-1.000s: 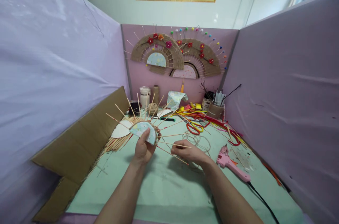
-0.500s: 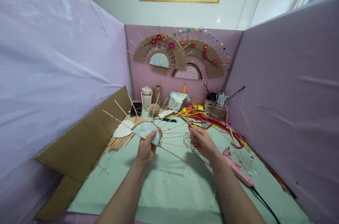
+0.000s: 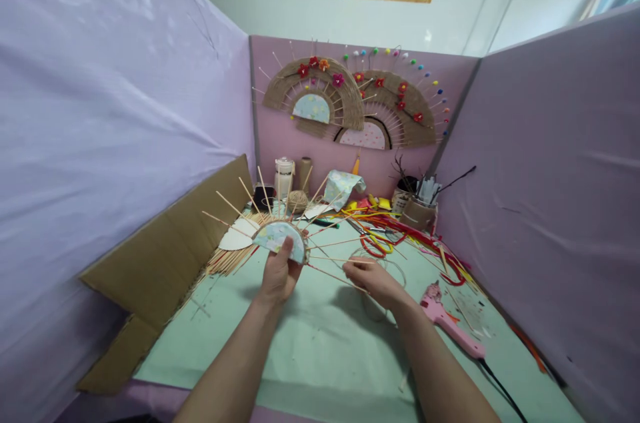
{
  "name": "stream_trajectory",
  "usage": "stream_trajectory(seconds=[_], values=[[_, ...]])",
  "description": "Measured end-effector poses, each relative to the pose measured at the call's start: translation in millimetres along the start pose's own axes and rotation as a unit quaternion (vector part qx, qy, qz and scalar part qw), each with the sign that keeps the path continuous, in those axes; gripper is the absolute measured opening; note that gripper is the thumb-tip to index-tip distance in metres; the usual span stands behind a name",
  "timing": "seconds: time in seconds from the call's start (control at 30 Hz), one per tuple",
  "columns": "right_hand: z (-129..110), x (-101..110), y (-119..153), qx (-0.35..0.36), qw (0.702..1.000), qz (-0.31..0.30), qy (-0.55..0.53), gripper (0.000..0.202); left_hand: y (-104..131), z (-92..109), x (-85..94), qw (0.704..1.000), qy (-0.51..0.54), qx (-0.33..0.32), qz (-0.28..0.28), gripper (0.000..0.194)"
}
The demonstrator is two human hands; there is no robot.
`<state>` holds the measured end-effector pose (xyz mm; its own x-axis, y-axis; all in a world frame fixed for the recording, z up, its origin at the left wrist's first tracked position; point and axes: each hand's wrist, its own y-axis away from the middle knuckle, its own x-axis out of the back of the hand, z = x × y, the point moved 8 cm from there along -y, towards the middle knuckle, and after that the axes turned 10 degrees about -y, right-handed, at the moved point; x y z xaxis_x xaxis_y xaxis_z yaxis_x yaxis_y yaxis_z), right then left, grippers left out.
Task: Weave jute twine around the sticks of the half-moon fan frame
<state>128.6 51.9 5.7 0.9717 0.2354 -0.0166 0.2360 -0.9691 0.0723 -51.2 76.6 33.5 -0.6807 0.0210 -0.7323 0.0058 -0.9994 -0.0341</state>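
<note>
My left hand (image 3: 281, 271) grips a half-round fan piece (image 3: 273, 236) by its lower right, thumb on the pale blue flowered face. Thin wooden sticks (image 3: 249, 192) spread from its curved rim. My right hand (image 3: 373, 282) is closed in a pinch among the right-hand sticks. A thin twine (image 3: 325, 252) runs from the rim to those fingers, and loose loops of it hang behind the hand. The fingertips are partly hidden by the hand itself.
A pink glue gun (image 3: 453, 326) with a black cord lies right of my right forearm. A white half-round card (image 3: 237, 236) rests on a pile of sticks at left. Folded cardboard (image 3: 170, 250) stands along the left side. Red and yellow pipe cleaners (image 3: 383, 243) litter the back right.
My right hand has moved left and slightly down, closer to the fan piece, with the twine now drawn between the sticks. The left hand still holds the piece. The view has shifted a little.
</note>
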Motion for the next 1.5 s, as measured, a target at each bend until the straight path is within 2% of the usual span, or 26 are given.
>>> stream_trajectory(seconds=[0.17,0.27,0.5,0.77,1.0,1.13,1.5], values=[[3,-41,9,-0.015,0.991,-0.072,0.115,0.03,3,-5,-11.8,0.998,-0.005,0.003,-0.069,0.057],[5,-51,12,-0.025,0.985,-0.091,0.144,0.029,4,-12,-14.0,0.996,-0.004,0.029,-0.082,0.06],[1,-36,4,0.006,0.99,-0.023,0.141,0.036,1,-17,-8.9,0.995,0.047,0.069,-0.055,0.039],[-1,-20,-5,0.047,0.99,0.035,0.131,0.034,5,-26,-14.4,0.989,0.028,0.125,-0.078,0.034],[-5,-11,-3,0.036,0.991,0.068,0.11,0.033,13,-21,-23.4,0.984,-0.009,0.121,-0.129,0.053],[-2,-8,-5,0.035,0.991,0.079,0.102,0.033,15,-16,-25.3,0.984,-0.024,0.114,-0.134,0.06],[-2,-5,-7,0.033,0.991,0.085,0.095,0.034,13,-16,-23.8,0.986,-0.032,0.101,-0.13,0.059]])
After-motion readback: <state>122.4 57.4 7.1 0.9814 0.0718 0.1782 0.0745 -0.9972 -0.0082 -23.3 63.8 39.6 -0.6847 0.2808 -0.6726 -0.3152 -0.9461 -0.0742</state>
